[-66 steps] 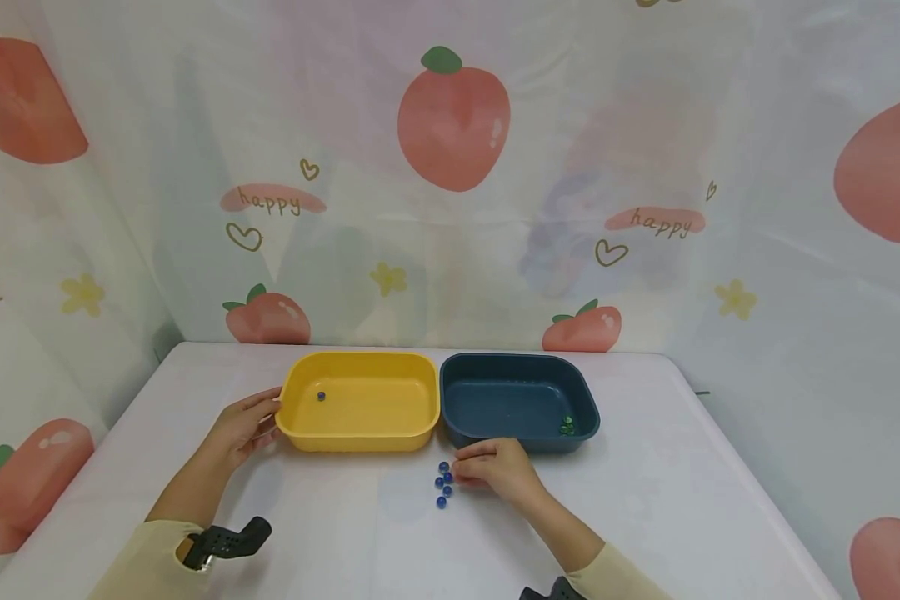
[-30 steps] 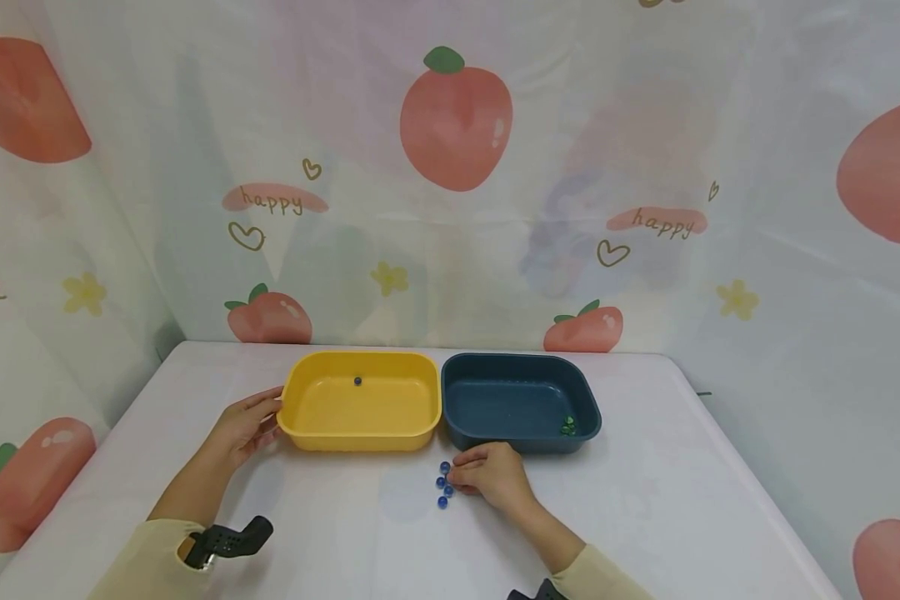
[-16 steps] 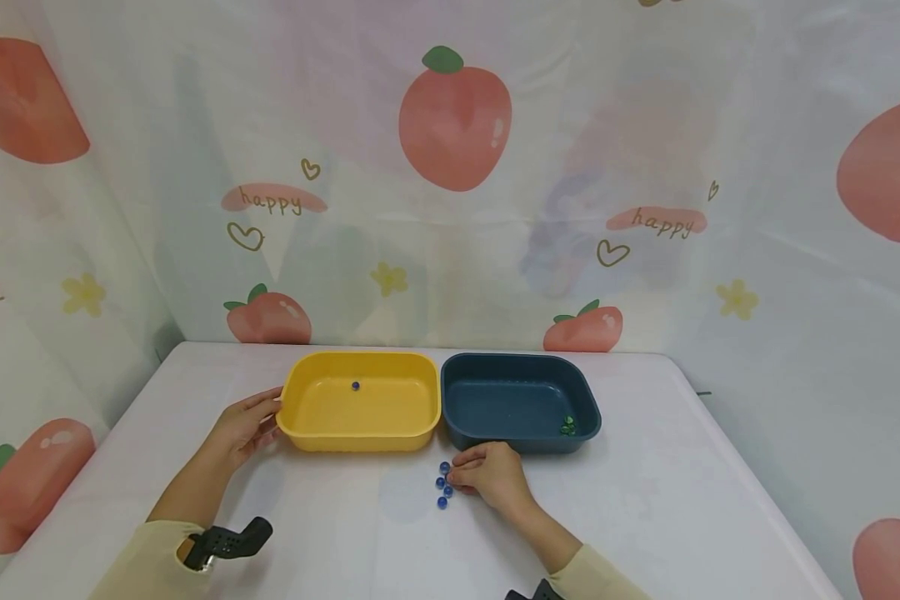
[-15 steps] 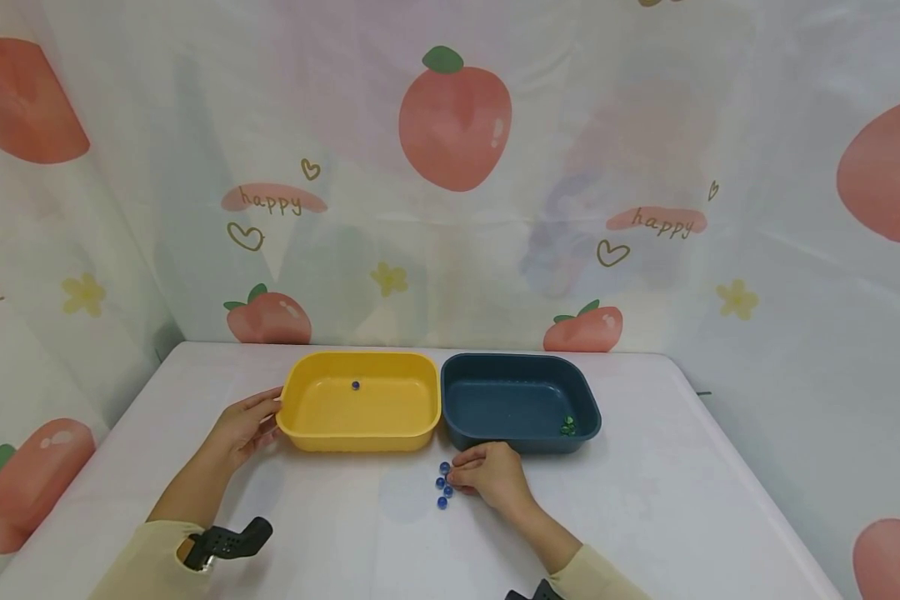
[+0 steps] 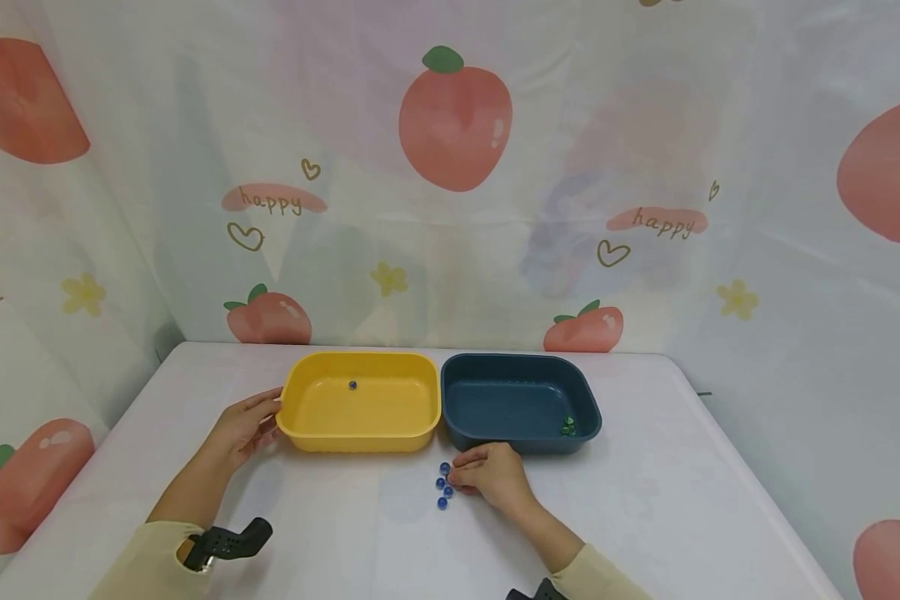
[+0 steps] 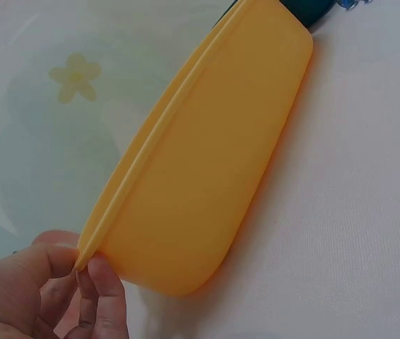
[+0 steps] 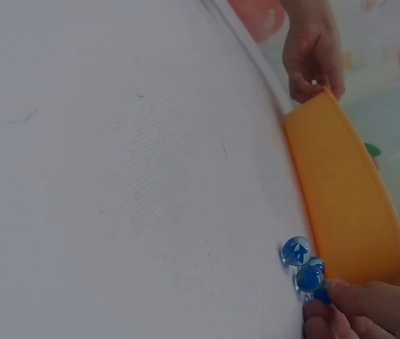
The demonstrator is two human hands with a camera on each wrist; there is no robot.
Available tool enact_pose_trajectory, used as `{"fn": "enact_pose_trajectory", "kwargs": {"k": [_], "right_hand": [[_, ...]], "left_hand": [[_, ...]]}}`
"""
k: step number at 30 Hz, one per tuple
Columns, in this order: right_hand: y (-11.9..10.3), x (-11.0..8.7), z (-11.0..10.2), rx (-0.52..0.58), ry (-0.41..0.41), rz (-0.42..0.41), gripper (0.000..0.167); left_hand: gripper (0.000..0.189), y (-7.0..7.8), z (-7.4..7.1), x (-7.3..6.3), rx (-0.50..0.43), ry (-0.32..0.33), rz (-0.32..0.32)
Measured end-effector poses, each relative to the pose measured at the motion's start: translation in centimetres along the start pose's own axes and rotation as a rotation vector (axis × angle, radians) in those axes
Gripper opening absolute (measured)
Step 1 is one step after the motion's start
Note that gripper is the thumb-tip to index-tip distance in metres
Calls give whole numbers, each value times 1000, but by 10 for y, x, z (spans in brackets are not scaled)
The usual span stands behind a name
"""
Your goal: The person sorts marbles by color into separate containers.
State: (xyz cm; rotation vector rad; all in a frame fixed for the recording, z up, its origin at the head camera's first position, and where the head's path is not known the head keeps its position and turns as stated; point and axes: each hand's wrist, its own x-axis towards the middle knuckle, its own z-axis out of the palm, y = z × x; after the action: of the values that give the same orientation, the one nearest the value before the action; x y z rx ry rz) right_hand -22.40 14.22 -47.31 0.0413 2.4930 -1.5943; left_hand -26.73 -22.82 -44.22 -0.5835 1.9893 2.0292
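Left hand (image 5: 243, 427): pinches left rim of yellow tray (image 5: 360, 444) | right hand (image 5: 492, 477): fingertips together on a blue marble (image 7: 322, 293) | loose marbles (image 5: 442, 503): beside it, on near worktop (image 5: 330, 533) | green pieces (image 5: 567, 427): in blue tray (image 5: 562, 446), near right corner

The upright yellow tray (image 5: 357, 443) holds one blue marble (image 5: 352, 386). Clear, blue-swirled marbles (image 7: 297, 251) cluster on the desk (image 5: 330, 517) near its front right corner.

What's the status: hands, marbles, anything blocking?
Left hand pinches yellow tub by rim. Right hand pinches blue marble, four others close by. One marble inside tub. Nothing visibly blocking.
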Motion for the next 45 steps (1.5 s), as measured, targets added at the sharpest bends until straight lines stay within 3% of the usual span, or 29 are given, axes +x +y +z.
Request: {"fn": "enact_pose_trajectory", "kwargs": {"k": [7,15,26,45], "right_hand": [[-1,-1,-3,56,-29,-1,20],[-6,-6,-6,38,-40,31,20],[-26,-12,-8,24,-71,25,21],[-59,-1,-7,74,-60,-24,22]], "left_hand": [[57,-1,-1,-2,-51,-36,37],[55,-1,0,-1,-29,-22,27],[55,1,0,-1,-23,-13,18],[54,0,0,-1,-9,-9,20]]}}
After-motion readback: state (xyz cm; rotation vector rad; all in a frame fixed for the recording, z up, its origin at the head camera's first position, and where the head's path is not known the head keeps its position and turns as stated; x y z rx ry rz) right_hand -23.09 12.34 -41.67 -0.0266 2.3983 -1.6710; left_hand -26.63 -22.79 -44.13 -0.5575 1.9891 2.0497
